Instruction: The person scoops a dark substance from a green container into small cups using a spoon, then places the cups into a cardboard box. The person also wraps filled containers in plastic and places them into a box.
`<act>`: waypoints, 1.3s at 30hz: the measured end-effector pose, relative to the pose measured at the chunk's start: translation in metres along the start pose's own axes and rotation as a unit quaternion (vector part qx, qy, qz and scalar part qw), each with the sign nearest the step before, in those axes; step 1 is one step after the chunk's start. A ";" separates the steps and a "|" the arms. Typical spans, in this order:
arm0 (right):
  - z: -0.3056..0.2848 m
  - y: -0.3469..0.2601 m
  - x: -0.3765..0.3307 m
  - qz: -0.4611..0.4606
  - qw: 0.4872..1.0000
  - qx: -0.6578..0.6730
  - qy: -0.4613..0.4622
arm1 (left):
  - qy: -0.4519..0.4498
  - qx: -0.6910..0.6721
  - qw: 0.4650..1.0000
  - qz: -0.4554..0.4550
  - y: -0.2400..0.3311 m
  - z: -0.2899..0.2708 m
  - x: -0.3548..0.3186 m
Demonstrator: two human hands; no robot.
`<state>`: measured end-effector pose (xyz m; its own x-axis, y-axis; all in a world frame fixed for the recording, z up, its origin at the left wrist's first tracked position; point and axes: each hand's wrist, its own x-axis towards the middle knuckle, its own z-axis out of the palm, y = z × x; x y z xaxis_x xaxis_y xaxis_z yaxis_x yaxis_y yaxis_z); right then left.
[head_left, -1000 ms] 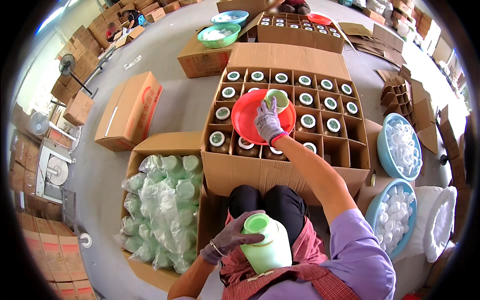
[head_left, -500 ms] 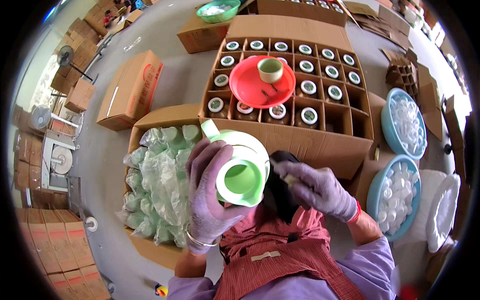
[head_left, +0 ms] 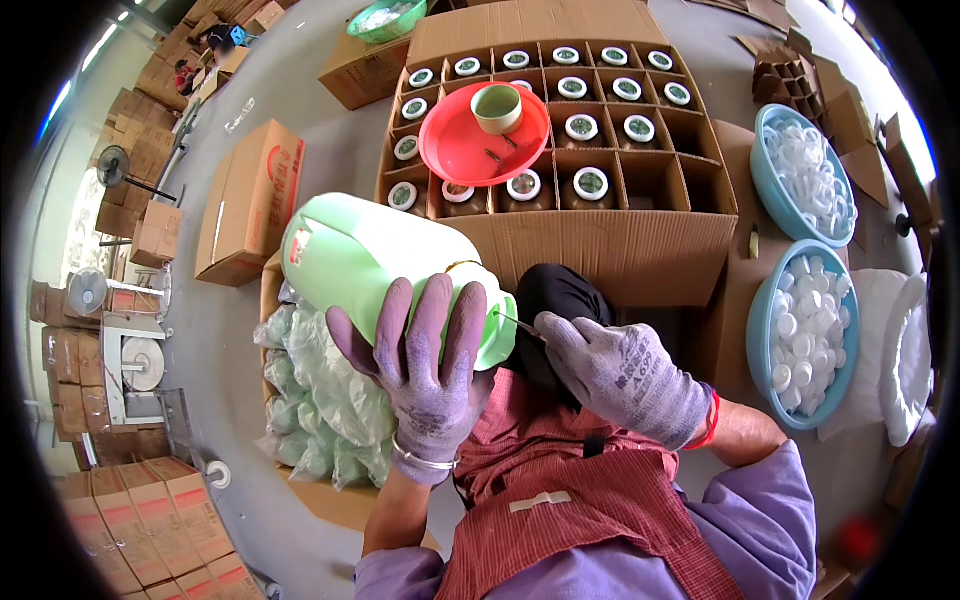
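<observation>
My left hand (head_left: 425, 385), in a grey-purple glove, steadies a light-green jug (head_left: 365, 250) with its fingers laid across the neck. The jug lies tilted, its open mouth toward my right hand. Between the fingers of my gloved right hand (head_left: 632, 385) is a thin metal pointed tool (head_left: 518, 324), its far end at the rim of the mouth. The tool's grip is hidden in my fist. Below the jug is an open carton with clear-wrapped pale green items (head_left: 340, 400).
Ahead stands a divided carton (head_left: 610, 235) of white-lidded jars, several cells vacant. On it rests a red basin (head_left: 445, 150) with a green cup (head_left: 497, 108). At right are two blue basins (head_left: 762, 350) of clear and white plastic parts. A closed carton (head_left: 245, 205) stands at left.
The jug has swung from mouth toward me to lying sideways, its body now at upper left and mouth to the right. My right hand has brought the tool's tip to the mouth.
</observation>
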<state>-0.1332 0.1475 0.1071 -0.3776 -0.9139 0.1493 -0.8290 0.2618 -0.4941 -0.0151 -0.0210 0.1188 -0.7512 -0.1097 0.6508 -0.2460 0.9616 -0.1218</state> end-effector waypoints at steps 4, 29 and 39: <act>0.006 -0.003 0.001 -0.016 0.994 0.111 0.008 | 0.053 0.004 0.999 0.009 -0.004 0.011 -0.009; 0.024 -0.026 0.040 0.150 0.406 0.841 -0.324 | 0.169 -0.013 0.984 -0.061 -0.023 0.046 -0.028; 0.062 -0.051 0.044 0.040 0.057 0.976 -0.207 | 0.100 0.005 0.991 -0.093 -0.006 0.034 0.010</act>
<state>-0.0819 0.0742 0.0863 0.0298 -0.9689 0.2457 0.9459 0.1068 0.3065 -0.0424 -0.0363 0.1006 -0.5565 -0.2324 0.7977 -0.3758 0.9267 0.0078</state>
